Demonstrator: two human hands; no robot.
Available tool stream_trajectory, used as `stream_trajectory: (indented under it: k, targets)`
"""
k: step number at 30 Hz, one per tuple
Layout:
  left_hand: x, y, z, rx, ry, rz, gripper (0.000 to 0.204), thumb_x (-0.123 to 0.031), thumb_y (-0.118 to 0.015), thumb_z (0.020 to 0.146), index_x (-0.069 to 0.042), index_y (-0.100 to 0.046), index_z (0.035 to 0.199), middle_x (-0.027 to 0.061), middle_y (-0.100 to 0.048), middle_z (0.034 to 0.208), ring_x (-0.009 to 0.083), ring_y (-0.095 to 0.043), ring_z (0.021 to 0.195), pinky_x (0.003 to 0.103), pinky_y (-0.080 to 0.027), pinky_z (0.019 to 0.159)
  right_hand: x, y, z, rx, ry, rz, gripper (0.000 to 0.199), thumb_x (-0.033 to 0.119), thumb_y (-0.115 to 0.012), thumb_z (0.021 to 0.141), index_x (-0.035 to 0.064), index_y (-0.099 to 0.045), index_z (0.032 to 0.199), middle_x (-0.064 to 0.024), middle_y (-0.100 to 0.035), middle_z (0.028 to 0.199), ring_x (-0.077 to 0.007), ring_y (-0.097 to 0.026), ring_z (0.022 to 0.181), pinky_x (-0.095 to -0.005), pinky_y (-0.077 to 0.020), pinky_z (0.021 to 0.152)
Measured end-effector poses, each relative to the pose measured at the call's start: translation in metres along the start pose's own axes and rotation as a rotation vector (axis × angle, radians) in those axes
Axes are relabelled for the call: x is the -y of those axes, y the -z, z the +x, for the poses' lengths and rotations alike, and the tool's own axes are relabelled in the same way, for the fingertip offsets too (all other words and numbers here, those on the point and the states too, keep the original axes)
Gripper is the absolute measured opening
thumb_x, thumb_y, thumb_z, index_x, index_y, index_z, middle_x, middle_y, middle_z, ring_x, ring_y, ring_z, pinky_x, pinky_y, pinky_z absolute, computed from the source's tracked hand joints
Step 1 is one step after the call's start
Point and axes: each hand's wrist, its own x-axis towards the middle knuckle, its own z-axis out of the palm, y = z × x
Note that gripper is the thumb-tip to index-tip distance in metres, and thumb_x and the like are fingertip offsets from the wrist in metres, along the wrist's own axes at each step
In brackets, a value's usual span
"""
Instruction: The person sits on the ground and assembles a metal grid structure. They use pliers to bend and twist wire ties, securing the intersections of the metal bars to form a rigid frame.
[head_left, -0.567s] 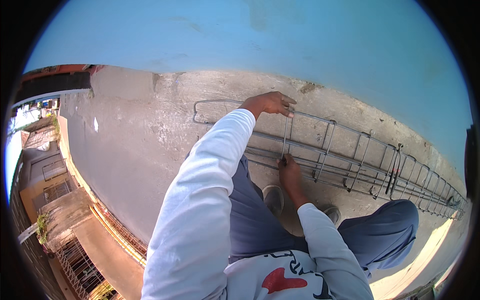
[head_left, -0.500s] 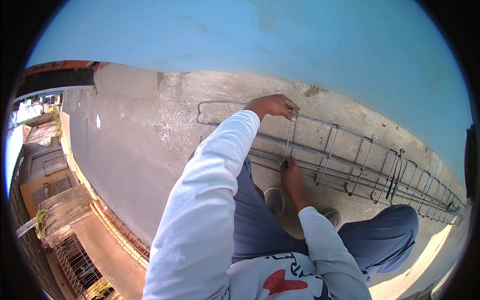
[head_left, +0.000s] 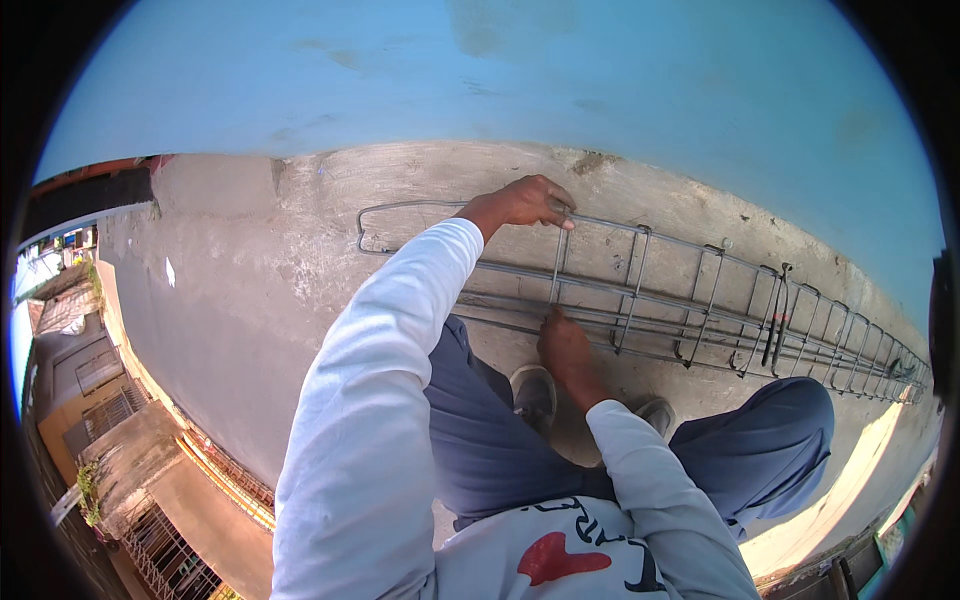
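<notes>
A long rebar cage [head_left: 680, 300] of thin steel bars with several square stirrups lies across the floor in front of me, tapering away to the right. My left hand [head_left: 530, 203] pinches the far top corner of one stirrup [head_left: 559, 262], where it meets the far long bar. Nearer to me, my right hand [head_left: 568, 352] is closed around the lower end of that same stirrup, by the near bars; its fingertips are partly hidden. To the left, the long bars run on past my left sleeve and end in a bent loop [head_left: 362, 228].
Pincers [head_left: 776, 325] with dark handles rest across the cage on the right. A blue wall [head_left: 500, 80] rises just beyond the concrete floor [head_left: 250, 300]. My shoes [head_left: 534, 393] stand close to the cage's near side. Barred windows and a ledge show at lower left.
The view has shifted a little, so cage and hands appear slightly farther left. Both hands stay on the same stirrup, which looks little changed against the bars.
</notes>
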Motion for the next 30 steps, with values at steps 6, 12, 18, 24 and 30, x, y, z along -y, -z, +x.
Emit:
stream_trajectory:
  k: [6,12,18,24,30]
  targets:
    - [0.004,-0.002,0.008,0.072,-0.002,0.083,0.063,-0.053,-0.075,0.085,-0.016,-0.061,0.134,0.0098,-0.068,0.117,0.0226,-0.068,0.094,0.04,-0.056,0.083,-0.003,-0.005,0.001,-0.009,0.033,0.061,0.025,0.015,-0.059,0.095,-0.0045,-0.057,0.11,-0.0304,-0.066,0.079,-0.0508,-0.066,0.078,-0.0583,-0.0518,0.07]
    - [-0.002,-0.006,0.004,0.039,-0.041,0.164,0.06,-0.056,-0.071,0.088,-0.014,-0.062,0.129,0.0122,-0.067,0.116,0.0254,-0.069,0.092,0.043,-0.055,0.085,-0.004,-0.002,0.0,0.019,0.013,0.084,0.024,0.014,-0.058,0.094,-0.0034,-0.056,0.11,-0.0304,-0.066,0.081,-0.0503,-0.065,0.08,-0.0585,-0.0507,0.071]
    - [-0.01,-0.002,0.0,0.02,-0.073,0.32,0.058,-0.056,-0.069,0.089,-0.011,-0.064,0.125,0.0147,-0.066,0.12,0.0308,-0.063,0.111,0.044,-0.051,0.094,-0.005,-0.002,-0.002,0.059,0.01,0.151,0.021,0.017,-0.059,0.096,0.0005,-0.055,0.108,-0.0307,-0.066,0.085,-0.0514,-0.064,0.084,-0.0592,-0.0493,0.073]
    - [0.006,-0.008,0.002,-0.056,-0.102,0.287,0.059,-0.055,-0.069,0.089,-0.011,-0.064,0.128,0.0151,-0.065,0.124,0.0327,-0.058,0.121,0.045,-0.046,0.104,-0.002,-0.017,-0.002,0.027,-0.045,0.086,0.022,0.019,-0.058,0.096,0.0005,-0.055,0.107,-0.0299,-0.067,0.085,-0.0508,-0.065,0.084,-0.06,-0.0491,0.075]
    - [0.006,-0.01,-0.002,-0.064,-0.037,0.274,0.059,-0.054,-0.07,0.089,-0.012,-0.063,0.13,0.0161,-0.063,0.129,0.0331,-0.056,0.126,0.046,-0.044,0.108,0.003,-0.012,-0.005,0.031,-0.065,0.065,0.022,0.019,-0.058,0.095,0.0013,-0.056,0.107,-0.0293,-0.068,0.084,-0.0499,-0.066,0.084,-0.0601,-0.0497,0.076]
